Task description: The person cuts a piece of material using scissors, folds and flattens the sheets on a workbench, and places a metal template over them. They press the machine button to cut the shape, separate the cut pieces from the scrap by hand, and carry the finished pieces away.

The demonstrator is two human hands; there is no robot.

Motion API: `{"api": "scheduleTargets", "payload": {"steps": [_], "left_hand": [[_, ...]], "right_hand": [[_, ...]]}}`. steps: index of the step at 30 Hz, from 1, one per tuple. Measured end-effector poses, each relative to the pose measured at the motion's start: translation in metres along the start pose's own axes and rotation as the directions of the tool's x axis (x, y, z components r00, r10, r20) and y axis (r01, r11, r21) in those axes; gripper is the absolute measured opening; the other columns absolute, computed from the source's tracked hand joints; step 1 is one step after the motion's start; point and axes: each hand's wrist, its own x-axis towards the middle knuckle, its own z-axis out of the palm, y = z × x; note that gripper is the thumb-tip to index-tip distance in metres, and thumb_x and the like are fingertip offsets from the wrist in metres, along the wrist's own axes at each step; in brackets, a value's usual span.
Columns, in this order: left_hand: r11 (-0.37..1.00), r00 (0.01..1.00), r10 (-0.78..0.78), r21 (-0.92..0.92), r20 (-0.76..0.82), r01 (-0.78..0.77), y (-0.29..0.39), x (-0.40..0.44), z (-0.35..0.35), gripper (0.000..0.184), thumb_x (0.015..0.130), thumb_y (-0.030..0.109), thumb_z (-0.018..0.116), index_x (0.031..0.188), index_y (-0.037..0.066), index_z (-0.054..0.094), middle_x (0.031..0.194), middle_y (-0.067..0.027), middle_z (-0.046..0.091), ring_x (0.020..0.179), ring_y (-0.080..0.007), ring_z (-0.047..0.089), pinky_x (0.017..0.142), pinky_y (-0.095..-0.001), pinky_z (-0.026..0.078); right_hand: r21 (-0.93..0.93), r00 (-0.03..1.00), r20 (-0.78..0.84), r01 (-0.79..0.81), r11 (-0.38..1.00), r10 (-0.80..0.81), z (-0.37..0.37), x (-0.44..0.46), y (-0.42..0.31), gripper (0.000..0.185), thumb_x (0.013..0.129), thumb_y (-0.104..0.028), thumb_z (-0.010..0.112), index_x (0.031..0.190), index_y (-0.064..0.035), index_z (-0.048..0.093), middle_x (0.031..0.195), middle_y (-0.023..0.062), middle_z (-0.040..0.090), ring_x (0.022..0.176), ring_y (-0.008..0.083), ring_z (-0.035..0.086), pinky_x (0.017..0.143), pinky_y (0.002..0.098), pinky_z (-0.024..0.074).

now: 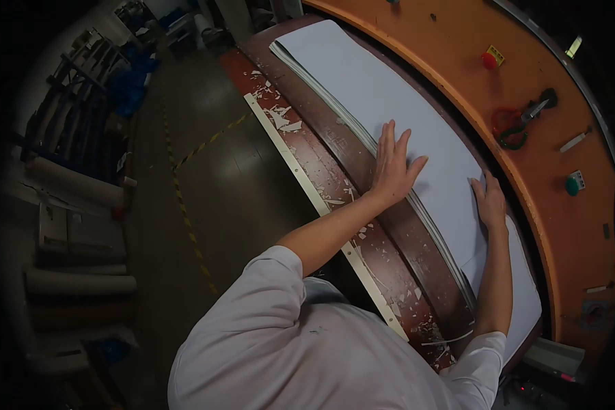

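A long stack of white sheets [403, 102] lies on the dark reddish-brown bed of a machine, its layered edge towards my body. My left hand [394, 164] rests at the near edge of the stack, fingers stretched and thumb spread, with nothing grasped. Further right, my right hand [490, 199] lies at the far edge of the sheets, thumb apart from the fingers. Its fingertips are partly hidden at that edge. Beneath my right forearm, the stack shows a seam or overlapping sheet edge.
White scraps [283, 117] litter the bed beside a pale metal strip [294, 164]. On the orange panel [451, 41] are a red button [490, 60], scissors [512, 130] and a green button [572, 183]. Yellow-black tape [178, 198] marks the floor; rolls [82, 282] lie at left.
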Motion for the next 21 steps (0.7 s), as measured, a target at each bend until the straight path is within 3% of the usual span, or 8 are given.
{"api": "scheduleTargets", "payload": {"steps": [6, 11, 15, 21], "left_hand": [[0.919, 0.895, -0.389, -0.165, -0.22, 0.359, -0.112, 0.087, -0.059, 0.084, 0.097, 0.033, 0.062, 0.153, -0.008, 0.015, 0.157, -0.0413, -0.003, 0.148, -0.055, 0.008, 0.12, -0.056, 0.017], [0.842, 0.796, -0.54, -0.178, -0.275, 0.51, -0.19, 0.155, -0.101, 0.087, 0.099, 0.033, 0.058, 0.156, -0.005, 0.004, 0.158, -0.0399, -0.013, 0.149, -0.0543, 0.004, 0.122, -0.0517, 0.017], [0.827, 0.788, -0.56, -0.242, -0.256, 0.508, -0.214, 0.183, -0.106, 0.087, 0.101, 0.035, 0.055, 0.157, -0.003, 0.001, 0.158, -0.0394, -0.015, 0.15, -0.0539, 0.002, 0.122, -0.0528, 0.017], [0.798, 0.79, -0.571, -0.379, -0.223, 0.469, -0.22, 0.184, -0.111, 0.088, 0.102, 0.041, 0.054, 0.158, -0.001, 0.001, 0.161, -0.0341, -0.012, 0.151, -0.0496, 0.0, 0.122, -0.0533, 0.014]], "right_hand": [[0.028, 0.998, 0.055, 0.011, 1.0, -0.013, 0.053, 0.104, -0.085, 0.066, 0.099, -0.041, 0.059, 0.146, 0.0015, 0.044, 0.142, 0.0254, 0.053, 0.131, 0.0411, 0.052, 0.109, 0.0447, 0.0415], [0.078, 0.996, 0.08, 0.036, 0.996, -0.042, 0.105, 0.215, -0.171, 0.069, 0.099, -0.045, 0.059, 0.148, 0.001, 0.042, 0.143, 0.0251, 0.052, 0.132, 0.0403, 0.05, 0.11, 0.0444, 0.0406], [0.186, 0.999, 0.046, 0.002, 0.982, -0.01, 0.138, 0.273, -0.226, 0.069, 0.098, -0.046, 0.059, 0.146, 0.0016, 0.046, 0.14, 0.0253, 0.055, 0.132, 0.0399, 0.051, 0.112, 0.0436, 0.0394], [0.186, 0.999, -0.01, 0.041, 0.982, -0.04, 0.15, 0.266, -0.263, 0.06, 0.095, -0.037, 0.065, 0.139, 0.0018, 0.054, 0.136, 0.0246, 0.059, 0.128, 0.0396, 0.055, 0.108, 0.0432, 0.0428]]}}
